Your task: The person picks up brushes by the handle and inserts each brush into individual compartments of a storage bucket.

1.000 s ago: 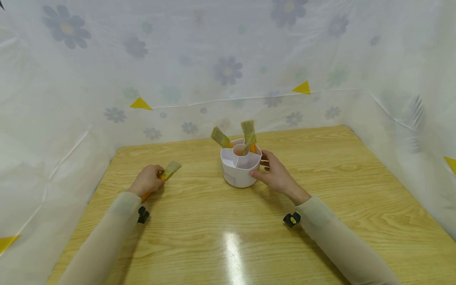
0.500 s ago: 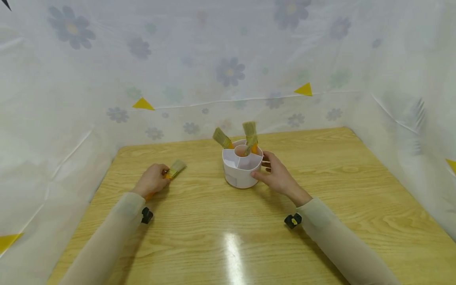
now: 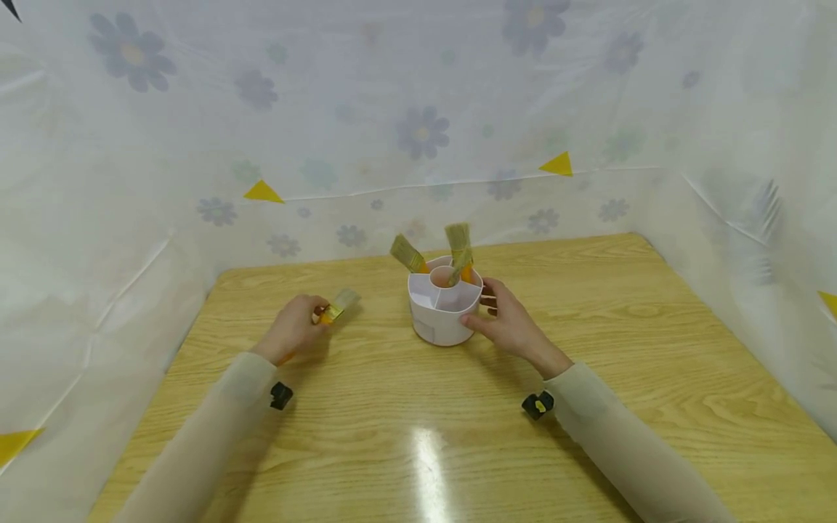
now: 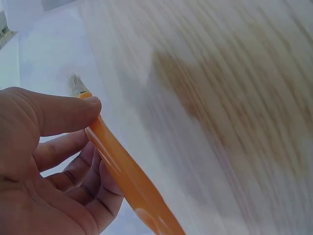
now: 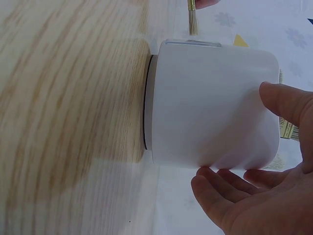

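Note:
My left hand [image 3: 294, 327] pinches a paintbrush [image 3: 338, 305] between thumb and fingers, left of the holder. In the left wrist view its orange handle [image 4: 127, 171] slants across the palm, and the thumb lies near the bristle end. A round white divided holder [image 3: 441, 328] stands upright on the table. My right hand [image 3: 508, 324] holds its right side, thumb on the front wall and fingers round the far side. Three brushes stand bristles up in it: one leaning left [image 3: 407, 253], an upright one [image 3: 458, 238], and a narrower one [image 3: 461, 263]. Its front compartments look empty.
A wood-grain table [image 3: 366, 428] lies under everything. Pale flowered sheeting [image 3: 366, 94] closes off the back and both sides, with yellow triangles [image 3: 557, 165] on it.
My left hand has moved right and slightly away from me with the paintbrush, toward the holder. My right hand and the holder have stayed in place.

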A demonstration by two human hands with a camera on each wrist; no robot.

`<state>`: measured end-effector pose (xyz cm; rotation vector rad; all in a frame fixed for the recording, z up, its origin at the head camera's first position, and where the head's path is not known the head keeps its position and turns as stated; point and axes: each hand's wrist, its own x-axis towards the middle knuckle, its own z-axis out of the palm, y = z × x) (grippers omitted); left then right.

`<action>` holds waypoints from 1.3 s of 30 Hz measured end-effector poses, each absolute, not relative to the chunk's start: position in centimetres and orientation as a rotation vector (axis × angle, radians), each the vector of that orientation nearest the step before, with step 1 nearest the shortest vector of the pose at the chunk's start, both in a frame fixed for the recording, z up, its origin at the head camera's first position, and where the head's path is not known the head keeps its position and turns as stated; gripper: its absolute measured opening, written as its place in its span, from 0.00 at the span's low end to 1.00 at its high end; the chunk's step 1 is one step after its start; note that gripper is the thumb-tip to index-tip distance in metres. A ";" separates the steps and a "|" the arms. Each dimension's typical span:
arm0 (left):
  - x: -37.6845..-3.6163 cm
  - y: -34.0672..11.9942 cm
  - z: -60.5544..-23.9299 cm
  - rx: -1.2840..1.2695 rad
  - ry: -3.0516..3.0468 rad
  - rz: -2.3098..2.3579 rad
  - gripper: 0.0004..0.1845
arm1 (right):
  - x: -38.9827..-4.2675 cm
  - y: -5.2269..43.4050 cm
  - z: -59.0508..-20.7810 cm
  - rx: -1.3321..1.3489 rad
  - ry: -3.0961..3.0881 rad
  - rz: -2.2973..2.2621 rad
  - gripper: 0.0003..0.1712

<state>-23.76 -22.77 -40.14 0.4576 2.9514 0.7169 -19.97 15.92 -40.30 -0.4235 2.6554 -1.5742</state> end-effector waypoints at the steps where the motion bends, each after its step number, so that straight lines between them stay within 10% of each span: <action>1: -23.7 -22.6 -40.0 0.473 2.958 0.711 0.23 | -20.0 15.9 -40.3 -0.423 2.656 -1.574 0.47; 39: -20.2 -18.4 -38.5 0.709 3.073 0.904 0.23 | -19.9 15.9 -40.2 -0.413 2.657 -1.567 0.47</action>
